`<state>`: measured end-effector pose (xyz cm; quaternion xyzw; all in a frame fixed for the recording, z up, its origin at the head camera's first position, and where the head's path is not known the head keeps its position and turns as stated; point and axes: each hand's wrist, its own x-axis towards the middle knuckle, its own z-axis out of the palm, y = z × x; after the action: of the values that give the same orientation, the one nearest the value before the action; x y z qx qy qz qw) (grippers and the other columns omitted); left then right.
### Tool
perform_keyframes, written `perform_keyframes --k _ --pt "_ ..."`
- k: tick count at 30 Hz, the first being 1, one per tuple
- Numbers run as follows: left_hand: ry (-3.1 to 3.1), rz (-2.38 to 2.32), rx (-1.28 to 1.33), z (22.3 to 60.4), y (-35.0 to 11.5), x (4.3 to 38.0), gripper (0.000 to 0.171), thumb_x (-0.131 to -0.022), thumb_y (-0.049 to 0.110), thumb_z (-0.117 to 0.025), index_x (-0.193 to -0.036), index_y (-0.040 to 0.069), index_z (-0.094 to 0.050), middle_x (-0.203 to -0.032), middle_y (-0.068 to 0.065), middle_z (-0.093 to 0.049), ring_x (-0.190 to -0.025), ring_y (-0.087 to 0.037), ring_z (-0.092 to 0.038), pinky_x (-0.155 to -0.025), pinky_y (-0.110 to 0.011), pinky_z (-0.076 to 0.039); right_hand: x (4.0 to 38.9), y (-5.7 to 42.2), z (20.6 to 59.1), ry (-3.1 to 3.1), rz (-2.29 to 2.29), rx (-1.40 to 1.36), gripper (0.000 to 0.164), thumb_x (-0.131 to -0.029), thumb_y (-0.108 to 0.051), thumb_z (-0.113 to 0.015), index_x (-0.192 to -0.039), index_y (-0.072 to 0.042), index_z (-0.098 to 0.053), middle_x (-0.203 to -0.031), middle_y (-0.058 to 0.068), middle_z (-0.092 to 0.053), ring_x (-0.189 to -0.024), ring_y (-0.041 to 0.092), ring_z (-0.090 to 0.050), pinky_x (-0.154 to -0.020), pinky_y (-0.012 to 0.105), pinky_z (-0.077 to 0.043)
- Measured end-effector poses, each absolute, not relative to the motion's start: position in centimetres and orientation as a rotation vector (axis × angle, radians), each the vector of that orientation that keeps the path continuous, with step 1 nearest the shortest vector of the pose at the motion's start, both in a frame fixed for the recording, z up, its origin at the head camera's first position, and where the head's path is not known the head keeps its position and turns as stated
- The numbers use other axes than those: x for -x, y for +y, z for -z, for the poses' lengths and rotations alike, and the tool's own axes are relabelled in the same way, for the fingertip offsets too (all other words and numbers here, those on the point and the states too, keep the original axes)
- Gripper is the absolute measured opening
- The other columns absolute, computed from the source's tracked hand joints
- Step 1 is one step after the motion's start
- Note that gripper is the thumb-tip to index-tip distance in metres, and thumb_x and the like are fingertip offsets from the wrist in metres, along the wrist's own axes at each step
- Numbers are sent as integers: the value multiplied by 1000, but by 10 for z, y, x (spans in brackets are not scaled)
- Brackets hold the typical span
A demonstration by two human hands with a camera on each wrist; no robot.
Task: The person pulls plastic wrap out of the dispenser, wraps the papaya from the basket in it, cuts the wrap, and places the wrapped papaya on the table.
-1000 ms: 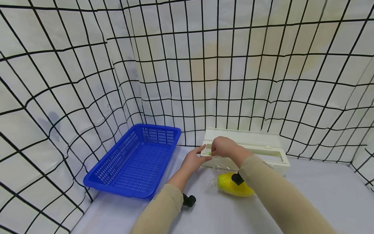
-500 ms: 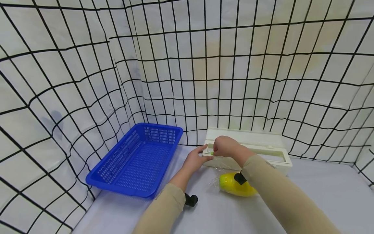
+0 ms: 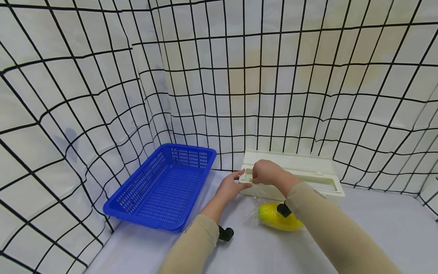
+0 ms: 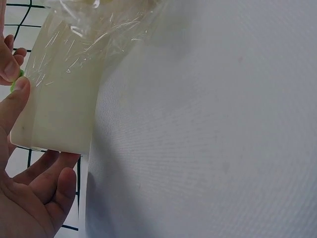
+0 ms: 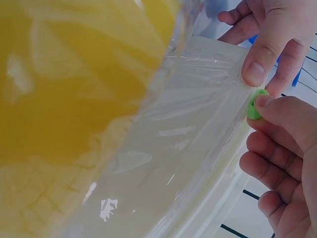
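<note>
- My right hand [image 3: 266, 172] pinches the small green slider [image 5: 256, 105] at the left end of the cream cling-film dispenser [image 3: 321, 178], thumb and forefinger closed on it.
- My left hand [image 3: 230, 186] steadies that same end of the dispenser, its thumb pressed on the top edge just beside the slider, the other fingers [image 4: 44, 171] loosely spread at the box's end.
- A sheet of clear film [image 5: 163, 148] runs from the dispenser's front down to the yellow fruit [image 3: 278, 217], which lies wrapped on the white worktop [image 3: 376, 236] just in front of the box.
- A blue slotted basket [image 3: 164, 186] sits to the left, near the dispenser, against the black-gridded backdrop [image 3: 102, 83].
- No brand, label or writing can be read on the dispenser, the basket or the film.
</note>
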<state>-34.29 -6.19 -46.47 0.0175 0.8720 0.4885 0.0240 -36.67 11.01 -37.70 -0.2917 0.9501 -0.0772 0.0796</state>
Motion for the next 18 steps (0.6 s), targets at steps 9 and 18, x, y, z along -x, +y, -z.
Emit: perform_keyframes --k 9,18 --pt "2715 -1520 -50 464 -60 345 74 -78 50 -81 -144 34 -51 -142 -3 -55 -124 -28 -53 -96 -45 -50 366 109 372 2851 189 895 9 -89 -17 -73 -87 -9 -75 -82 -1 -68 -72 15 -58 -75 35 -54" --pt "2725 -1491 -69 466 -61 344 72 -80 44 -82 -144 31 -53 -141 -9 -56 -126 -30 -52 -98 -47 -48 362 106 377 2836 228 920 8 -90 -13 -70 -85 -10 -75 -78 -3 -66 -68 13 -54 -71 32 -52"
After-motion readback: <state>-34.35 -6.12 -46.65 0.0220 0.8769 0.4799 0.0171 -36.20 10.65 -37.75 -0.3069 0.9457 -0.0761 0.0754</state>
